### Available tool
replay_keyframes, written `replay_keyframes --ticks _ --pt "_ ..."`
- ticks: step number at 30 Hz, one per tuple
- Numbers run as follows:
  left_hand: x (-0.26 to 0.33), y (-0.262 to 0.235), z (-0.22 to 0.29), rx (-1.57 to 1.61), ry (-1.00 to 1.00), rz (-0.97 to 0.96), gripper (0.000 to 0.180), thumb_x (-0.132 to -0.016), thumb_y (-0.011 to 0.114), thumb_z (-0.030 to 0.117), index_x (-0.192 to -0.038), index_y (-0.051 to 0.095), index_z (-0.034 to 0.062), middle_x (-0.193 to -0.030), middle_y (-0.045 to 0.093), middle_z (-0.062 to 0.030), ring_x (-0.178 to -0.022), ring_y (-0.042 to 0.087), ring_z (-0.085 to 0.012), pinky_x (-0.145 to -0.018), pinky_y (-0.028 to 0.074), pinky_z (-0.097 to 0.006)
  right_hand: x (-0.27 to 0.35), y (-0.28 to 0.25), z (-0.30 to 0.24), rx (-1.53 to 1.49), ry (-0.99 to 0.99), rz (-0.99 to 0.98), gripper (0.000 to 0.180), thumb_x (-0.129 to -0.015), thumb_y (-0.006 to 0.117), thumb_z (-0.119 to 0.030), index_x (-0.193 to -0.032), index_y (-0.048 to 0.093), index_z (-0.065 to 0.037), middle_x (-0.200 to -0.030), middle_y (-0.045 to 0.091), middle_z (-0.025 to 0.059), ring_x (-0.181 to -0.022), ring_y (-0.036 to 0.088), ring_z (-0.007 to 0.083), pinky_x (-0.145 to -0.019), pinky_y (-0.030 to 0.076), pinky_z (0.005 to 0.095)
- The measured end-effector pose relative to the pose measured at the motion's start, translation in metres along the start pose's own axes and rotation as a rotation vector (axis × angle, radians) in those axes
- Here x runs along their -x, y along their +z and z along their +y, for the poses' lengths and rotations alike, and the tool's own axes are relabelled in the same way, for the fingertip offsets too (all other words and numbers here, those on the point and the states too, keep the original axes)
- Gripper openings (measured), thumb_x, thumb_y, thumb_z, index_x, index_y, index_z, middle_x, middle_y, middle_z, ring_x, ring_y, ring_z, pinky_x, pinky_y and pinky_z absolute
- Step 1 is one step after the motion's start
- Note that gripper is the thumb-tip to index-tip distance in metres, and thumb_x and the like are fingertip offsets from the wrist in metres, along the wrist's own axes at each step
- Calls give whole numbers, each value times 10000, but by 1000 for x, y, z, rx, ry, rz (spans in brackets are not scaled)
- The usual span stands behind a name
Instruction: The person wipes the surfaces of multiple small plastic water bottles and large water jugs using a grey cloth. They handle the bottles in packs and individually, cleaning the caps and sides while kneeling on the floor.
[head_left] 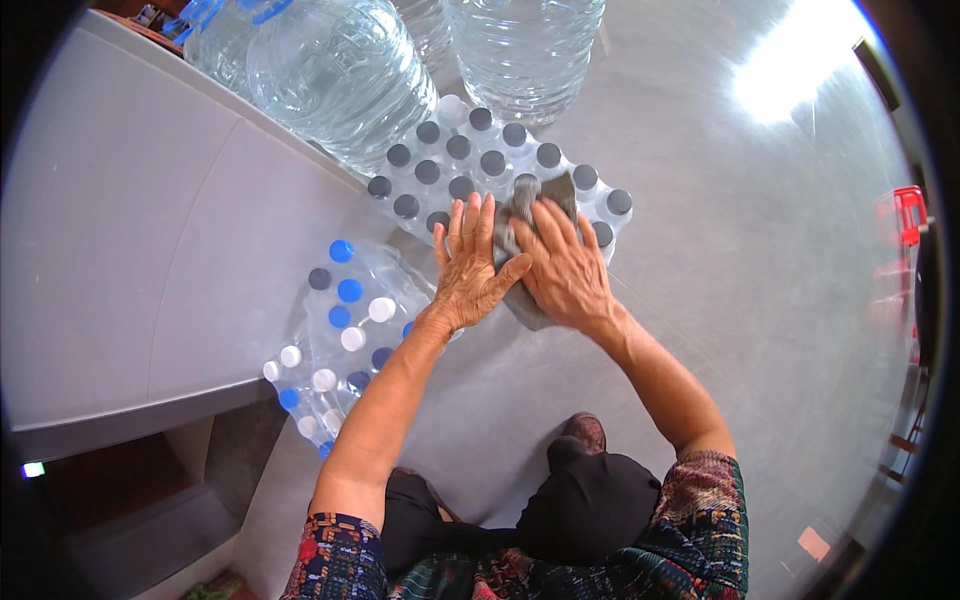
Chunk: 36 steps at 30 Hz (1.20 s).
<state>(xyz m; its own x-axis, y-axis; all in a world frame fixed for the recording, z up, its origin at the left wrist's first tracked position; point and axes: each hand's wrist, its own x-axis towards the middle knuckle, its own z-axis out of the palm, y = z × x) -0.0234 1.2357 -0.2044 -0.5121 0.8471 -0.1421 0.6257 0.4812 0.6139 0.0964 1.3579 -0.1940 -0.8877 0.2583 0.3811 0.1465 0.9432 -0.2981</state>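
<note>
From my remote station I'm seeing 2 bare hands lying over a 6-by-4 pack of clear plastic bottles with dark grey round caps (458, 147), its long axis running from 10 to 4 o'clock. A crumpled grey cloth (508, 237) is covering the pack's near side, toward its 5 o'clock corner. The right hand (568, 270) is the nearer one, its extended fingers lying right over the cloth; its fingertips are blurring, so I cannot tell whether they are gripping a fold. The left hand (468, 277) is resting flat and spread, gripping nothing, with the cloth lying toward its 2 o'clock. I'm also noting a wrapped bottle pack with blue, white and dark caps (352, 339) sitting at 8 o'clock, and large clear plastic water bottles (320, 80) standing toward 11.
</note>
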Motion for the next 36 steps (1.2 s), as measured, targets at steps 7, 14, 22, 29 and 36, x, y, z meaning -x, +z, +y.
replay_keyframes --ticks 7,14,22,29,36 --pt "-1 2 1 -28 8 -18 1056 -782 280 830 -1497 41 90 -1550 29 -172 -1434 -69 -325 -1118 -115 -508 -90 45 35 135 165 142 415 -837 587 -282 -1212 505 -124 -1216 475 148 -1166 451 306 -944 338 573" --pt "-3 5 0 -12 19 18 1035 -792 306 813 -1495 65 93 -1550 53 -167 -1434 -49 -329 -1121 -104 -513 -109 55 41 135 137 144 397 -833 595 -264 -1202 518 -138 -1200 495 149 -1161 460 309 -947 346 557" --pt "6 5 -17 -118 86 336 938 -861 449 661 -1494 67 84 -1521 87 -236 -1410 57 -422 -1107 73 -575 -26 0 14 43 -94 -89 470 -816 622 -237 -1261 510 -139 -1339 437 122 -1308 369 285 -1041 271 505" --pt "3 3 -34 -125 -75 302 1000 -841 428 700 -1481 64 23 -1517 15 -272 -1406 -12 -448 -1107 69 -581 -31 2 10 49 -88 -150 478 -823 624 -261 -1279 500 -191 -1354 434 91 -1317 354 267 -1051 254 504" --pt "0 -3 -29 -165 -45 193 1038 -836 555 603 -1450 36 -53 -1467 -36 -356 -1369 -70 -518 -1117 84 -566 -110 49 22 60 -16 -25 422 -839 591 -266 -1249 526 -188 -1332 449 90 -1288 357 297 -992 262 601"
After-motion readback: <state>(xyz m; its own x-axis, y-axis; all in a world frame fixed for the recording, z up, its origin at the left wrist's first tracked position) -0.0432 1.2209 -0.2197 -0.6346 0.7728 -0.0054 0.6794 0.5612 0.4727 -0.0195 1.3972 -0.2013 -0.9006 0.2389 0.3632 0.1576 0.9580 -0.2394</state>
